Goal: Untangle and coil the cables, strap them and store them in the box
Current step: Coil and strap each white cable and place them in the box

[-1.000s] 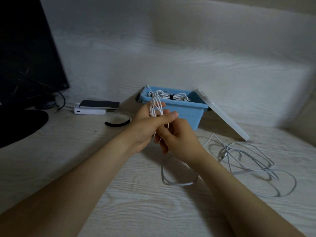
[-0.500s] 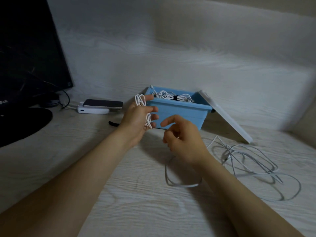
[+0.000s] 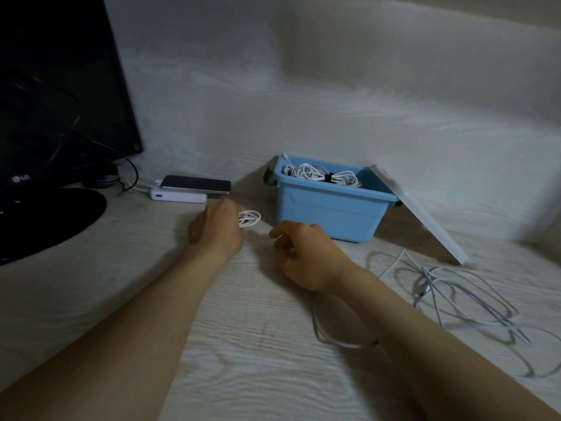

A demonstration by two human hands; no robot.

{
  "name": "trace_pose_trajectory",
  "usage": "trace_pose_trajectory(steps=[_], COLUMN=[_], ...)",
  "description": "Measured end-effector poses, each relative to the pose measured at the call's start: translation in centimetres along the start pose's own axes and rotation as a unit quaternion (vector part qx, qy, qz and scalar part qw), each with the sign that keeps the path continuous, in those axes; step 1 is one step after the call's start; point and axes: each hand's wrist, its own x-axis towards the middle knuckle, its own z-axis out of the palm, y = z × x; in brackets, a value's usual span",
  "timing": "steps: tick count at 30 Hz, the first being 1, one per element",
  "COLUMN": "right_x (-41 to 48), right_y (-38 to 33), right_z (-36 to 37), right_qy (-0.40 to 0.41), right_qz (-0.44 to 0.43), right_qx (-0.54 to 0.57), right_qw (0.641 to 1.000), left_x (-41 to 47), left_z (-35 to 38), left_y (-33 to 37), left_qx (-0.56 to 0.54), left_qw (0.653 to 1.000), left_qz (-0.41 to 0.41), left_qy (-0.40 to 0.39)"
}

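My left hand (image 3: 217,227) grips a small coil of white cable (image 3: 249,219) low over the desk, left of the blue box (image 3: 328,212). The coil's loops stick out past my fingers to the right. My right hand (image 3: 303,253) hovers just in front of the box with its fingers loosely curled and nothing in them. Inside the box lies a coiled white cable bound with a black strap (image 3: 327,177). A loose tangle of white cable (image 3: 449,296) spreads over the desk at the right, one loop running under my right forearm.
The box's white lid (image 3: 422,220) leans against its right side. A phone on a white power bank (image 3: 194,189) lies left of the box. A black monitor (image 3: 54,117) with its round base fills the left. A wall stands close behind.
My left hand has carried the coil down and to the left, to the desk where a black strap lay. My right hand let go of the cable and dropped lower.
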Motion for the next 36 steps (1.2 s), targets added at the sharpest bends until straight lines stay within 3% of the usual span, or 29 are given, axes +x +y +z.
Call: trace_pose_trajectory(steps=[5, 10, 12, 15, 17, 21, 25, 29, 36], right_x=[1.1, 1.1, 0.7, -0.3, -0.9, -1.5, -1.7, -1.6, -1.6], right_y=[1.0, 2.2, 2.3, 1.9, 1.8, 2.4, 2.8, 3.1, 3.7], right_z=[0.8, 0.9, 0.6, -0.3, -0.9, -1.3, -1.9, -2.0, -2.1], right_qy=[0.098, 0.182, 0.196, 0.232, 0.238, 0.227, 0.211, 0.217, 0.217], right_qz=[0.015, 0.125, 0.168, 0.182, 0.173, 0.136, 0.061, 0.034, 0.027], right_qx=[0.003, 0.124, 0.224, 0.400, 0.438, 0.375, 0.263, 0.220, 0.212], right_qw=[0.995, 0.967, 0.940, 0.868, 0.850, 0.888, 0.940, 0.950, 0.953], left_x=[0.2, -0.1, -0.7, -1.8, -2.4, -3.2, -3.5, -3.3, -3.3], left_z=[0.6, 0.7, 0.4, 0.4, 0.5, 0.5, 0.2, 0.2, 0.6], left_y=[0.5, 2.1, 3.3, 4.7, 5.4, 6.4, 6.7, 6.4, 6.2], left_qx=[-0.012, -0.225, -0.294, -0.359, -0.388, -0.417, -0.449, -0.466, -0.413], left_qw=[1.000, 0.972, 0.951, 0.925, 0.913, 0.900, 0.890, 0.881, 0.903], left_qz=[0.015, 0.067, 0.098, 0.121, 0.110, 0.093, 0.054, 0.068, 0.114], left_qy=[-0.009, 0.011, -0.002, -0.040, -0.061, -0.089, -0.056, -0.042, -0.043])
